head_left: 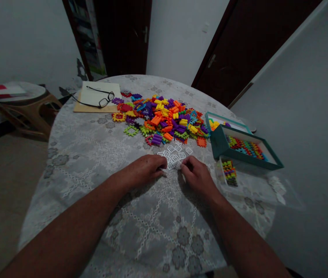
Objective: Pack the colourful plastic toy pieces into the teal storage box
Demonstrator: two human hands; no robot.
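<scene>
My left hand point(149, 168) is closed, its fingers pinching a small white piece point(163, 170) that shows only at its edge. Across from it, my right hand point(197, 173) is closed with thumb and fingertips on another whitish piece point(178, 165), mostly hidden and blurred. Between and just beyond the hands lie several flat white grid-like pieces point(174, 157), spread loosely on the tablecloth point(152, 224). Farther back is a large heap of colourful plastic building pieces point(164, 116), some gear-edged and flat, others tube-shaped.
Eyeglasses point(102, 101) rest on a pad of paper point(85, 94) at the back left. On the right stand a teal box point(218, 144) of coloured pieces, its lid point(240, 125) and a clear plastic container point(220, 173). A stool point(33, 112) is left of the table.
</scene>
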